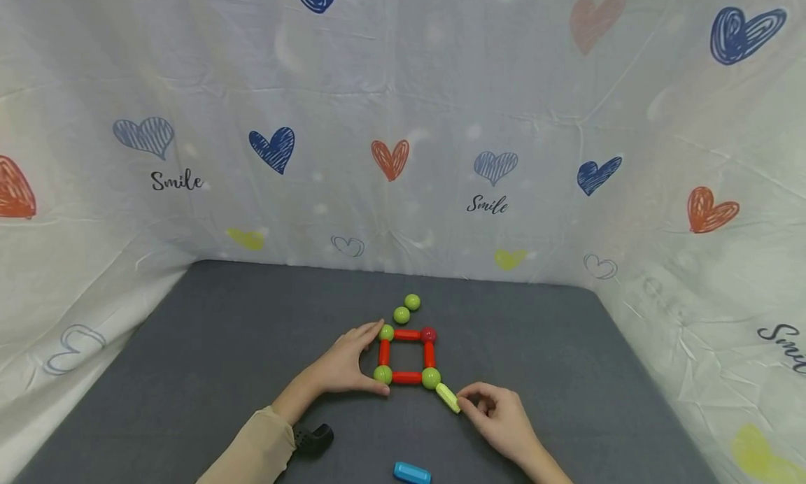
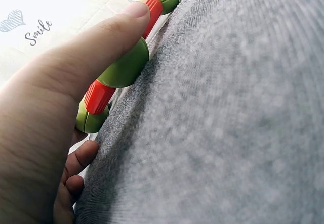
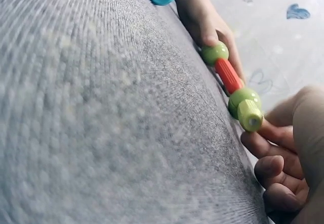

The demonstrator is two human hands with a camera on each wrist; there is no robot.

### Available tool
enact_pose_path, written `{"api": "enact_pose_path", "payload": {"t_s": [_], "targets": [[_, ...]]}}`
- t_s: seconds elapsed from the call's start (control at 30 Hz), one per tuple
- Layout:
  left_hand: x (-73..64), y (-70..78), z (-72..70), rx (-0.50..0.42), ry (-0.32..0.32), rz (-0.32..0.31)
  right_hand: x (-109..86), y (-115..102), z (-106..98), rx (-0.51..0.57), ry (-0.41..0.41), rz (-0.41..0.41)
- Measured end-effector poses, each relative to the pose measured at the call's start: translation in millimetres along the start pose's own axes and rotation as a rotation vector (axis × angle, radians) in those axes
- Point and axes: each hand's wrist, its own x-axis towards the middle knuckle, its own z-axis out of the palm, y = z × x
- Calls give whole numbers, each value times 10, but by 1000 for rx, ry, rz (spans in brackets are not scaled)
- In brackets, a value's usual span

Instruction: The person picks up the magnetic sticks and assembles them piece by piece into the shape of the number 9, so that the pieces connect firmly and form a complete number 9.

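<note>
My right hand (image 1: 500, 417) has its fingers bent, thumb and forefinger pinching the outer end of one yellow-green rod (image 1: 447, 397). The rod's other end meets the square's near right ball. My left hand (image 1: 346, 361) is spread wide around the left side of that square (image 1: 429, 354): my fingertips touch its far left ball, and my thumb lies along the near left one.

The square lies flat between my hands, built of four red rods (image 1: 407, 378) and four corner balls, three of them green balls (image 1: 431, 378) and one a red ball (image 1: 428, 334) at the far right. Just past its far side sit two more green balls, close together, so I count five green in all.

Nearer me, well apart from the square, lies one blue rod (image 1: 412, 473). One black device (image 1: 315, 440) is at my left wrist, beside my one visible beige sleeve (image 1: 258, 445). Everything rests on one grey table (image 1: 535, 344); behind it hangs a white cloth (image 1: 434, 106) printed with hearts, two whole "Smile" words and a cut-off third.
</note>
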Motion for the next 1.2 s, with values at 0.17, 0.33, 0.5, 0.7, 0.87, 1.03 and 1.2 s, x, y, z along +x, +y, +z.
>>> {"api": "enact_pose_path", "payload": {"t_s": [0.17, 0.33, 0.5, 0.7, 0.87, 1.03, 1.2], "targets": [[2, 2, -5, 5, -1, 0, -7, -5, 17, -21, -67, -51], [-4, 10, -12, 6, -1, 0, -16, -24, 58, -13, -108, -100], [-7, 9, -9, 9, -1, -4, -12, -23, 92, -6, -109, -129], [-7, 8, -7, 15, -1, -7, -2, -20, 95, -13, -105, -130], [-5, 11, -13, 14, 4, -4, 25, -25, 68, 4, -119, -129], [-10, 20, -15, 9, 2, -3, 146, -43, 10, 19, -95, -115], [-15, 20, -12, 11, 6, 8, 407, -106, -24, 48, -28, -109]]}}
